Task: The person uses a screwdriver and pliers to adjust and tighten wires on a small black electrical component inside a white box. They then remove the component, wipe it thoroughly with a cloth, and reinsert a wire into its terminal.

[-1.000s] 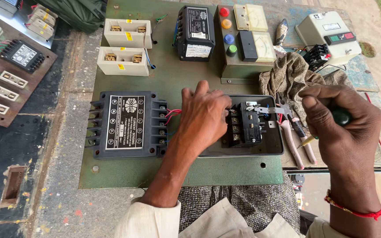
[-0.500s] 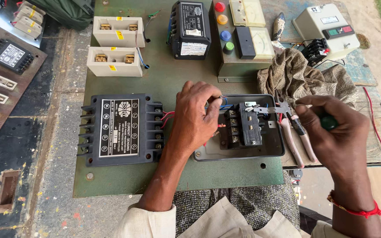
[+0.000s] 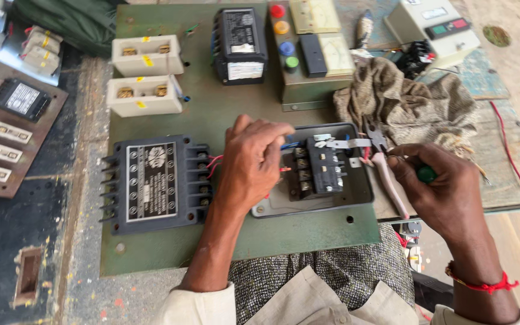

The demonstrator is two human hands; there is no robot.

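1. The fingers (image 3: 270,133) of the left hand (image 3: 251,165) are curled together over the wires at the left side of the black breaker block (image 3: 317,171), which sits in a grey open box (image 3: 359,192) near the front edge of the green panel (image 3: 212,117).
2. The right hand (image 3: 446,189) has its fingers closed around a green-handled screwdriver (image 3: 425,174), just right of the box.
3. Labels: a white rectangular plate on the black terminal unit (image 3: 154,183) at the panel's front left; a white label on the black device (image 3: 240,45) at the back edge.
4. Pink-handled pliers (image 3: 386,171) lie between the box and the right hand; a brown cloth (image 3: 410,105) is bunched behind them.
5. Two cream fuse holders (image 3: 145,75) stand at the back left corner.
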